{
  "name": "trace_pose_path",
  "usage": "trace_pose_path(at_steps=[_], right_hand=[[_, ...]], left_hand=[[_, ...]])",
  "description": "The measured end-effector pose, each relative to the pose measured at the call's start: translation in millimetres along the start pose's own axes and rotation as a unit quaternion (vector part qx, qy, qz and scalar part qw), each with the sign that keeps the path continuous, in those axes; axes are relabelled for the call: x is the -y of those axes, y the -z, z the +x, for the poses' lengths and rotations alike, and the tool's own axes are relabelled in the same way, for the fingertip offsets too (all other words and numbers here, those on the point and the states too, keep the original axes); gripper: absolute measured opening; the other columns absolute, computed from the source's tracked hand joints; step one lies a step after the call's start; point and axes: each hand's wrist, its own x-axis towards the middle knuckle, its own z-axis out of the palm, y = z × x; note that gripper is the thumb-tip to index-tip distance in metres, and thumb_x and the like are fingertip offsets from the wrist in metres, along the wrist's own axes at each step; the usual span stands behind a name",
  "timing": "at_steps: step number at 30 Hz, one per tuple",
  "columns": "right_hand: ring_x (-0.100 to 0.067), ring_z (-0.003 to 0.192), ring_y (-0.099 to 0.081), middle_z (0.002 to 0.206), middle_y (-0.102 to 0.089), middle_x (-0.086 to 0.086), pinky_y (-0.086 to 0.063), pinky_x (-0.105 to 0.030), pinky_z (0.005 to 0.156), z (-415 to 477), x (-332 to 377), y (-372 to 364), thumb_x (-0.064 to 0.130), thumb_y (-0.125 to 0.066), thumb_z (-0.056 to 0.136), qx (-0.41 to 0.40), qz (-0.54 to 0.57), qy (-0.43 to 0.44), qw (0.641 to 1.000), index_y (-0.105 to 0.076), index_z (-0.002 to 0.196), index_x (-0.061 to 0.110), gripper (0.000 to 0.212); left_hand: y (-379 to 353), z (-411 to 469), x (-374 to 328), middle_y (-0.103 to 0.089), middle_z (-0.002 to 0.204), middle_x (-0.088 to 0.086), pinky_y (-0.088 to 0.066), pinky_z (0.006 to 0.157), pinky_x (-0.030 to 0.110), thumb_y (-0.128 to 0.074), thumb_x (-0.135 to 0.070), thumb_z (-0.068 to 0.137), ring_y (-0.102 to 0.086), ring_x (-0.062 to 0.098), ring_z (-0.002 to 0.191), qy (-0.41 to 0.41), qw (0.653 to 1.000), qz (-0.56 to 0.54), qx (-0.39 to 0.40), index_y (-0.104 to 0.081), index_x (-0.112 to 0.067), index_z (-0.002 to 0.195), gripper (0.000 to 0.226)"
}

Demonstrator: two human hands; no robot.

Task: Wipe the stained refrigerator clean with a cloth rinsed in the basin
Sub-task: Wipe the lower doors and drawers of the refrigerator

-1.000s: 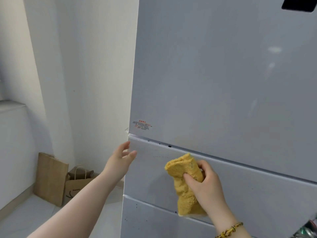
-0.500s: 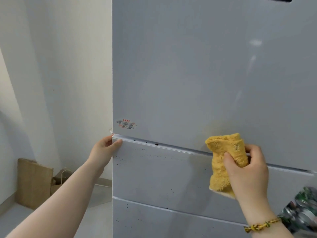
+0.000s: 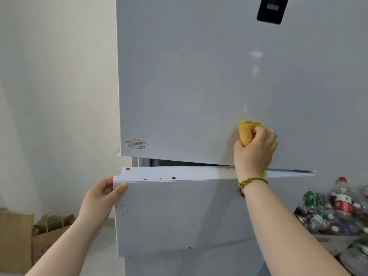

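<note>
One corner of the spotted middle door (image 3: pixel 179 216), held ajar, is gripped by the left hand (image 3: pixel 100 199), fingers curled; further right, a yellow cloth (image 3: pixel 245 133) is clutched in the right hand (image 3: pixel 254 151) and pressed against the upper door (image 3: pixel 199 76) of the fridge (image 3: pixel 199 262).

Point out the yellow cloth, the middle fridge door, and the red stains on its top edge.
yellow cloth (image 3: pixel 245 133), head view, bunched upper-left part.
middle fridge door (image 3: pixel 179 216), head view, front face.
red stains (image 3: pixel 173 178), head view, rightmost spot.
</note>
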Motion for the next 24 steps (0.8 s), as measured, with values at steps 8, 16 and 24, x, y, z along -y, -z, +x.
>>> trace_pose_path(at_steps=[8, 16, 24], right_hand=[[-0.019, 0.112, -0.044, 0.124, -0.048, 0.002, -0.033, -0.025, 0.076, -36, 10, 5, 0.015, -0.05, 0.09, 0.286, -0.151, 0.262, 0.909, -0.054, 0.12, 0.017, 0.03], [-0.025, 0.11, -0.048, 0.122, -0.052, -0.004, -0.037, -0.027, 0.083, -64, 53, 21, 0.031, -0.043, 0.093, 0.427, -0.203, 0.269, 0.839, -0.058, 0.117, 0.015, 0.032], [-0.022, 0.123, -0.025, 0.132, -0.04, 0.003, -0.002, -0.047, 0.111, -143, 106, -7, 0.049, -0.044, 0.088, 0.469, -0.069, 0.327, 0.817, -0.049, 0.13, 0.028, 0.047]], left_hand=[[1, -9, -3, -0.059, 0.077, -0.009, -0.034, 0.057, 0.016, -0.056, -0.009, 0.088, -0.052, 0.002, 0.07, -0.01, 1.0, -0.007, 0.007, -0.055, -0.013, 0.099, 0.013], [7, -20, 2, -0.062, 0.075, -0.006, -0.039, 0.047, 0.003, -0.063, -0.006, 0.082, -0.055, 0.004, 0.068, -0.008, 1.0, -0.019, 0.011, -0.06, -0.013, 0.091, 0.012], [18, -27, 1, -0.064, 0.062, -0.012, -0.039, 0.058, 0.015, -0.06, -0.001, 0.082, -0.055, 0.004, 0.067, -0.024, 0.999, -0.001, 0.029, -0.059, -0.022, 0.071, 0.023]])
